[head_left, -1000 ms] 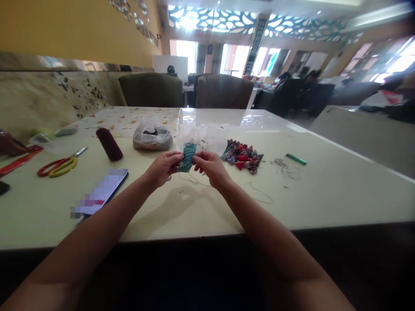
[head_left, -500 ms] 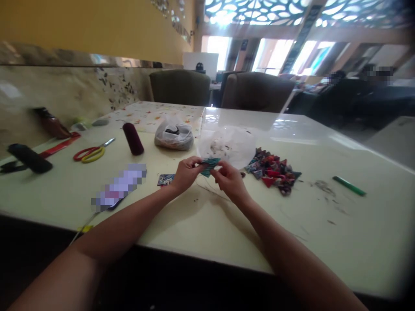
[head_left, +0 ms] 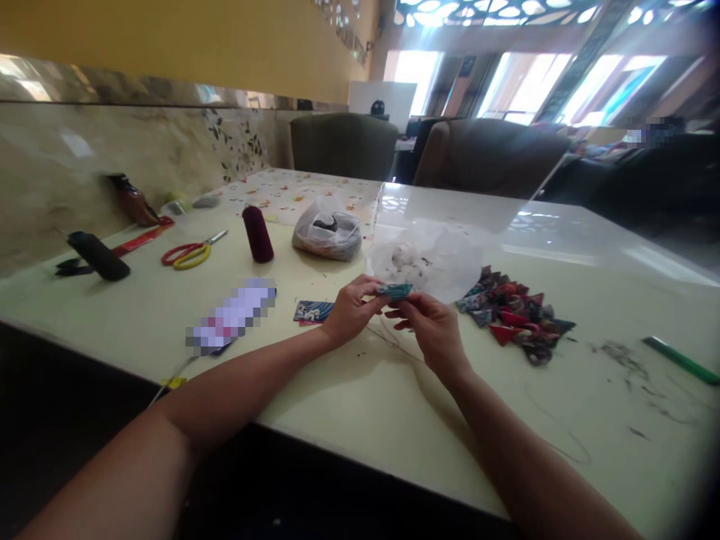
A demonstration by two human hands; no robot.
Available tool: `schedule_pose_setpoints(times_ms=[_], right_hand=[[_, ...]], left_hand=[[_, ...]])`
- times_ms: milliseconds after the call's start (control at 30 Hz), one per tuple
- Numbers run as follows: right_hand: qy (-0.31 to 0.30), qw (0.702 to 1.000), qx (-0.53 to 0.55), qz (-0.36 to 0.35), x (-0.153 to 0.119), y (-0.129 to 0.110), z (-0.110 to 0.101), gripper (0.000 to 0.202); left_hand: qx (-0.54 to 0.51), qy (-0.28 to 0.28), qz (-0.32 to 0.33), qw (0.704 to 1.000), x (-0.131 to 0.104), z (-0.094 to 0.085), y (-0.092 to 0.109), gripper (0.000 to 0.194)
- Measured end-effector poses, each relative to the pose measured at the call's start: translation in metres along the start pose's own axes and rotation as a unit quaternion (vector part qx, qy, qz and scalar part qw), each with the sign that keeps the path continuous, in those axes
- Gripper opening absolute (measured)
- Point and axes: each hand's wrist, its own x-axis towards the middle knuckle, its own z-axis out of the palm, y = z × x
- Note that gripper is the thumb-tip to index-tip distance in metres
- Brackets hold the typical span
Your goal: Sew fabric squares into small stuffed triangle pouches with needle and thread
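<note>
A small piece of teal patterned fabric [head_left: 397, 291] is held up between my two hands, just above the table. My left hand [head_left: 355, 306] pinches its left end between thumb and fingers. On the other side, my right hand [head_left: 436, 326] has thumb and forefinger closed on the right edge. Thin thread [head_left: 388, 337] trails below the hands; whether a needle is there is too small to tell. Beside my left wrist lies a blue-and-white patterned fabric piece [head_left: 313, 311]. To the right of my right hand is a pile of folded fabric triangles [head_left: 514, 311], red, blue and dark.
Behind my hands are a white plastic sheet with stuffing [head_left: 421, 259] and a tied plastic bag [head_left: 327, 231]. Leftward stand a maroon thread cone [head_left: 258, 235], scissors [head_left: 194, 253], a dark thread cone [head_left: 99, 256] and a blurred-out phone [head_left: 233, 316]. A green cutter [head_left: 682, 361] lies right, near thread scraps [head_left: 624, 360].
The view has turned left, so everything sits further right in it. The teal fabric now appears flatter and more folded between my fingers; both hands still hold it.
</note>
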Motion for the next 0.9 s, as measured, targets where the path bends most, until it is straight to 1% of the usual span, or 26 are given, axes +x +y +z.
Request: schedule_pose_setpoints(times_ms=[100, 200, 267, 400, 500, 567, 633, 700, 833, 900], right_hand=[[0.015, 0.999, -0.022, -0.04, -0.0002, 0.0009, 0.0003, 0.031], [0.027, 0.996, -0.04, -0.069, -0.0003, -0.0016, -0.0002, 0.026], [0.026, 0.994, -0.061, -0.084, 0.0001, -0.0036, -0.0013, 0.022], [0.019, 0.991, -0.091, -0.1, 0.0027, -0.0036, -0.0033, 0.02], [0.013, 0.997, -0.025, -0.069, 0.0055, -0.0022, -0.0034, 0.03], [0.0, 0.998, 0.026, -0.049, 0.0072, -0.0018, -0.0031, 0.036], [-0.012, 0.998, 0.041, -0.052, 0.008, -0.0016, -0.0029, 0.03], [-0.005, 0.997, 0.007, -0.073, 0.0079, -0.0012, -0.0031, 0.021], [0.015, 0.986, -0.109, -0.124, 0.0059, 0.0001, -0.0029, 0.017], [0.008, 0.986, -0.109, -0.128, 0.0052, 0.0004, -0.0021, 0.017]], left_hand=[[-0.072, 0.028, -0.048, 0.996, 0.0003, 0.0029, -0.0023, 0.027], [-0.16, 0.024, -0.131, 0.978, -0.0004, 0.0047, -0.0012, 0.028], [-0.161, 0.027, -0.152, 0.975, -0.0005, 0.0044, 0.0005, 0.025], [-0.107, 0.055, -0.101, 0.988, 0.0006, 0.0018, 0.0024, 0.02], [-0.067, 0.065, -0.075, 0.993, 0.0008, 0.0005, 0.0022, 0.018], [-0.05, 0.051, -0.067, 0.995, 0.0003, 0.0003, 0.0021, 0.018], [-0.044, 0.028, -0.07, 0.996, -0.0003, 0.0005, 0.0024, 0.018], [-0.052, 0.016, -0.086, 0.995, -0.0008, 0.0011, 0.0034, 0.02], [-0.091, 0.015, -0.12, 0.988, -0.0014, 0.0021, 0.0041, 0.025], [-0.098, 0.019, -0.12, 0.988, -0.0015, 0.002, 0.0024, 0.025]])
